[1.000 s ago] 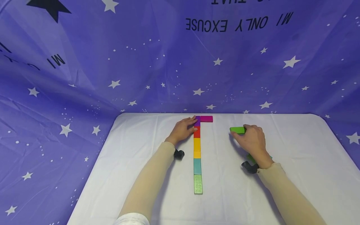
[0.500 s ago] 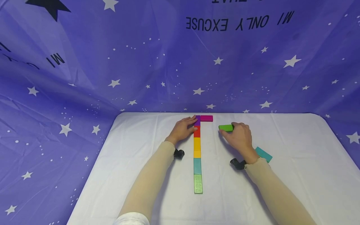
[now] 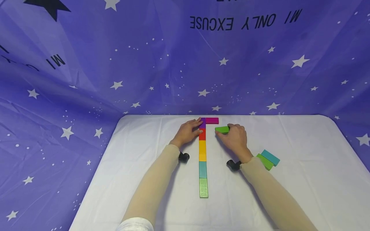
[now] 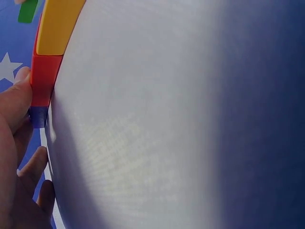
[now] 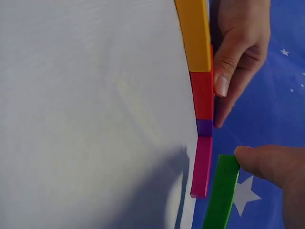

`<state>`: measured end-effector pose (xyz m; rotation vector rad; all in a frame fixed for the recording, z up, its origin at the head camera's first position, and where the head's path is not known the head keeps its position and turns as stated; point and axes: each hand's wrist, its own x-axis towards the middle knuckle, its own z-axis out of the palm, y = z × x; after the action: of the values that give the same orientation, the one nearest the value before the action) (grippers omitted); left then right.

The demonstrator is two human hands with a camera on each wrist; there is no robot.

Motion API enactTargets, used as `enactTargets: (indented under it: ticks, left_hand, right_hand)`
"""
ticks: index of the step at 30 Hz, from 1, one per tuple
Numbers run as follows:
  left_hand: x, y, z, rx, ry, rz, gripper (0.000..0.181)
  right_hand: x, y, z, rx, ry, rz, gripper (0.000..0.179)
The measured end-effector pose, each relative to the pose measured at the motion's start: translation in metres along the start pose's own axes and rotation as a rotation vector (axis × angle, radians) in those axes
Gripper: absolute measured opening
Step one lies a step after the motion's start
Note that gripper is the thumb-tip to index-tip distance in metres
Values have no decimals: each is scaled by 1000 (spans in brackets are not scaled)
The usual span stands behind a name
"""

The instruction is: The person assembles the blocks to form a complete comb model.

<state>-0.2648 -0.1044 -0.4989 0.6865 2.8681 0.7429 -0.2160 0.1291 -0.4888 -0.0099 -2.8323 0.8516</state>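
Note:
My left hand (image 3: 186, 133) rests against the left side of a column of coloured blocks. Its fingertips touch the purple block (image 3: 203, 123) at the far end, and its thumb touches the red block (image 3: 202, 134). To the right, my right hand (image 3: 235, 139) pinches a green block (image 3: 221, 130) between thumb and fingers. In the right wrist view this block (image 5: 222, 191) is held above the table, apart from the magenta block (image 5: 202, 167). That magenta block lies crosswise against the purple one, pointing right.
Nearer me the column continues with yellow blocks (image 3: 202, 147), a teal block (image 3: 203, 170) and a pale green block (image 3: 203, 187). Beside my right forearm lie a loose teal block (image 3: 270, 157) and a green block (image 3: 265, 162). A purple star-patterned cloth (image 3: 173, 64) hangs behind the white table (image 3: 138, 134).
My right hand has moved left with the green block, closer to the column. The two loose blocks by the right forearm have come into fuller view. My left hand has stayed put.

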Motion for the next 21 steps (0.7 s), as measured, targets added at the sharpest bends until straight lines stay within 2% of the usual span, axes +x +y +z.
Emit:
enactTargets:
  ticks: [7,21]
  left_hand:
    - [1,-1,1,-10,9,7,53]
    - [1,-1,1,-3,15,13,53]
  right_hand:
    - [6,-6,10,-21,14,-30,69]
    - [15,-21,25,-72,-50,14,72]
